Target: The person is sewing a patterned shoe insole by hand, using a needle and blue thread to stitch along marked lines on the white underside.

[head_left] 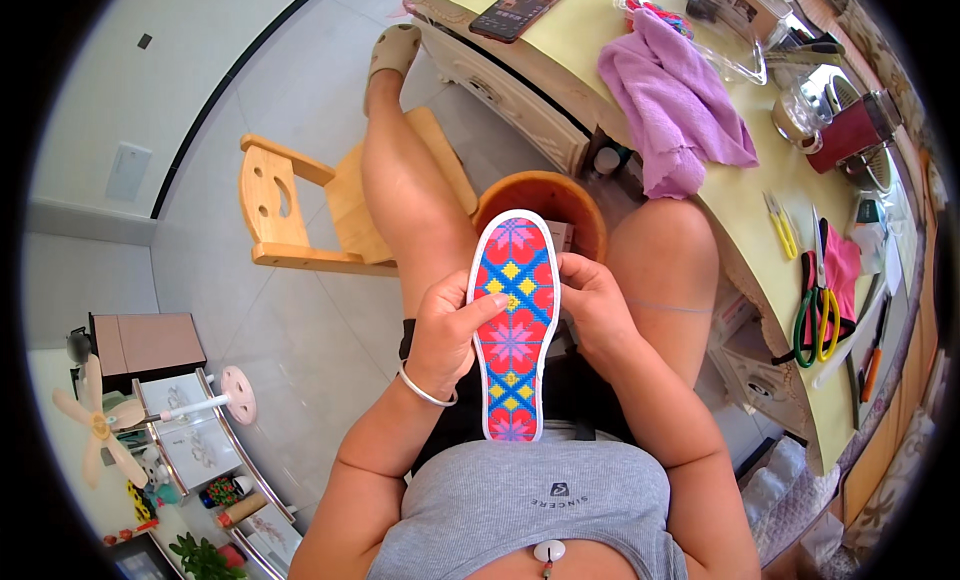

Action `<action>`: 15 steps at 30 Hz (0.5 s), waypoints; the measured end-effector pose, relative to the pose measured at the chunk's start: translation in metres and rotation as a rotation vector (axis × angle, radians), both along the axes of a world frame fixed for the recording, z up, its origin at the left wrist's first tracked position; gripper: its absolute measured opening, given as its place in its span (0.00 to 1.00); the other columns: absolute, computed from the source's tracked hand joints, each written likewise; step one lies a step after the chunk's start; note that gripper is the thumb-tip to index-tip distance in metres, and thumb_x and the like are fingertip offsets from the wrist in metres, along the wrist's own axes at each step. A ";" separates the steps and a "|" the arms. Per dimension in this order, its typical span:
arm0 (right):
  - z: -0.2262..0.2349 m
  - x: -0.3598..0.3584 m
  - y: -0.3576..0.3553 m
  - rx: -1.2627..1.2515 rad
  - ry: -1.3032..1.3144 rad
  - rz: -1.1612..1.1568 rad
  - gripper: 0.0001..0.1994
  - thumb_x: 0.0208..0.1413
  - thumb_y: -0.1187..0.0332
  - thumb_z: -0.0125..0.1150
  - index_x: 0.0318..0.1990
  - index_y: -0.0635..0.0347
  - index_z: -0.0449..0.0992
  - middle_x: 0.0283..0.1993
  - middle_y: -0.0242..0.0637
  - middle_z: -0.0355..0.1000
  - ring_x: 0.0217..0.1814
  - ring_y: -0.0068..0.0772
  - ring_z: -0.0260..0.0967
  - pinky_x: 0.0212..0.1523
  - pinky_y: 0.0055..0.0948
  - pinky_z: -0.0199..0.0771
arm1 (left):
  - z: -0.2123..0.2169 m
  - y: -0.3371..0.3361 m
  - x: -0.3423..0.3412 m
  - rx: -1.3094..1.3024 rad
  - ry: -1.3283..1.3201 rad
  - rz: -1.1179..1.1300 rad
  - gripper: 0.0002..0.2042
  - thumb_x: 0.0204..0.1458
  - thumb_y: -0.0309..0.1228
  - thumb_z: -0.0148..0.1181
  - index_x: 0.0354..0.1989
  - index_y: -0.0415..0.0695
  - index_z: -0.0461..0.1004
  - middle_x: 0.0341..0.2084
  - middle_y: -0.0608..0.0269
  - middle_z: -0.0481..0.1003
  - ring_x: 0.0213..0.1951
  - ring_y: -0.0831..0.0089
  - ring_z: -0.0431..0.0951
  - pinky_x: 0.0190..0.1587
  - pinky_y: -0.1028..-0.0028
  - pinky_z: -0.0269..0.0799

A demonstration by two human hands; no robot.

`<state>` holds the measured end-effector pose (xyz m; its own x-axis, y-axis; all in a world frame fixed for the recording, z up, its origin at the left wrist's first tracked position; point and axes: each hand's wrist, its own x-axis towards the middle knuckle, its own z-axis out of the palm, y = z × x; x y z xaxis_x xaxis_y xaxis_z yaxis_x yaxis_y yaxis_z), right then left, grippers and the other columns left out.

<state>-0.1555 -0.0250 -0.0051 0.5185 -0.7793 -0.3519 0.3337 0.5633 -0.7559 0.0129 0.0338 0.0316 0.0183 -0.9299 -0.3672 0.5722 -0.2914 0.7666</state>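
Note:
An embroidered shoe insole (513, 342) with a white edge stands upright over my lap, its red, blue, yellow and pink flower pattern facing me. My left hand (447, 325) grips its left edge, with the thumb lying across the pattern and the fingers behind. At the upper right edge, my right hand (592, 298) pinches the rim between thumb and fingers. The fingers behind the insole are hidden. A white bangle circles my left wrist.
A wooden chair (355, 195) stands ahead on the left, beside an orange-brown bucket (543, 195). On the yellow table (775, 205) at right lie a purple towel (672, 100), scissors (818, 310), yellow-handled snips (781, 227) and a phone (518, 9). A fan (98, 420) is at lower left.

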 end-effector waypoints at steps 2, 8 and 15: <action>-0.001 0.002 0.000 -0.006 -0.005 -0.015 0.05 0.56 0.76 0.58 0.40 0.64 0.74 0.37 0.30 0.75 0.37 0.18 0.72 0.38 0.20 0.73 | 0.002 0.000 0.001 -0.004 0.001 0.000 0.10 0.52 0.21 0.56 0.43 0.31 0.72 0.38 0.53 0.78 0.38 0.73 0.79 0.44 0.72 0.76; -0.001 0.003 0.000 -0.016 -0.029 -0.008 0.05 0.56 0.77 0.57 0.40 0.64 0.74 0.37 0.30 0.74 0.37 0.18 0.72 0.39 0.19 0.73 | 0.004 -0.001 0.002 -0.004 0.070 0.019 0.11 0.57 0.26 0.54 0.44 0.31 0.72 0.38 0.55 0.78 0.38 0.73 0.79 0.44 0.73 0.76; -0.002 0.004 0.000 -0.025 -0.025 -0.006 0.06 0.56 0.77 0.57 0.41 0.65 0.74 0.38 0.30 0.74 0.38 0.18 0.72 0.40 0.19 0.73 | 0.002 -0.001 0.002 -0.013 0.136 0.090 0.15 0.61 0.34 0.51 0.44 0.32 0.72 0.38 0.55 0.78 0.38 0.73 0.79 0.44 0.73 0.75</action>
<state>-0.1514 -0.0251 -0.0070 0.5219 -0.7911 -0.3189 0.3563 0.5419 -0.7612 0.0150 0.0329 0.0335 0.0530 -0.9316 -0.3596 0.6941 -0.2246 0.6840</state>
